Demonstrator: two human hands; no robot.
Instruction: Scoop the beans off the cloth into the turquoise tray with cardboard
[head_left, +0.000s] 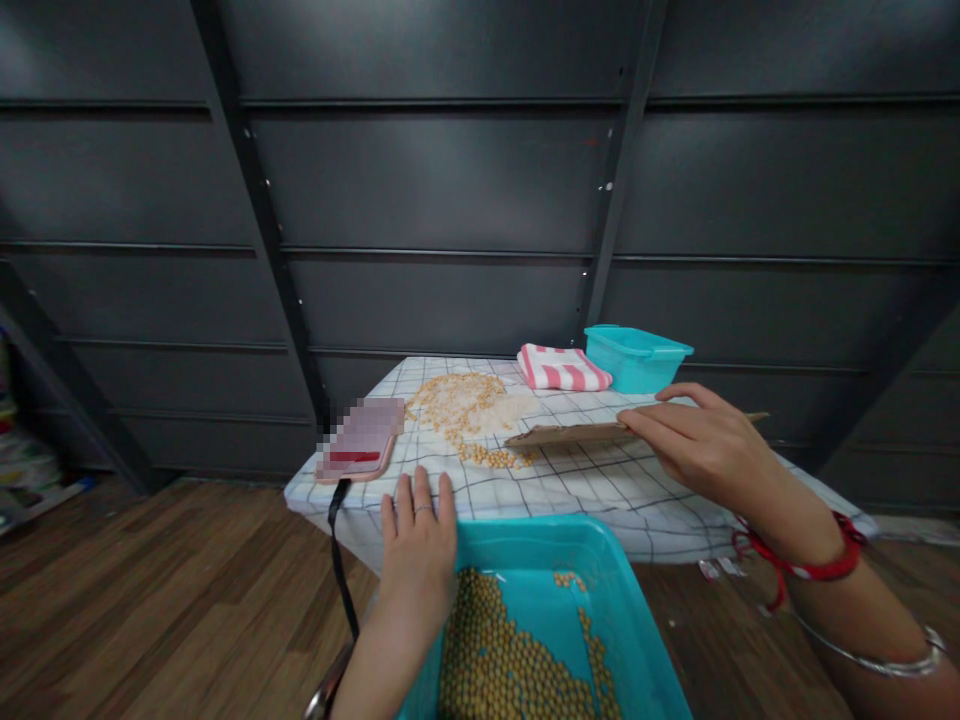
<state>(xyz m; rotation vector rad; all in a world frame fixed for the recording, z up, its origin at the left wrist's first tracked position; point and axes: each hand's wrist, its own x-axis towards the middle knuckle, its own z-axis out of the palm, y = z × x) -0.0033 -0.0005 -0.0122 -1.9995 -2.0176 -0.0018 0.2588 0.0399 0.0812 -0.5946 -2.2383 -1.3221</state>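
left hand — flat at teal tub rim | right hand — holding cardboard beside loose beans

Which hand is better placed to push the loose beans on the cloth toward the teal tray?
Right. The right hand holds the cardboard strip, its far end at the bean pile. The left hand rests on the rim of the teal tray, probably steadying it.

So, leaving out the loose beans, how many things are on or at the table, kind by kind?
Tubs: 2 (near tub, far tub)
Towel: 1
Phone: 1
Cardboard: 1
Total: 5
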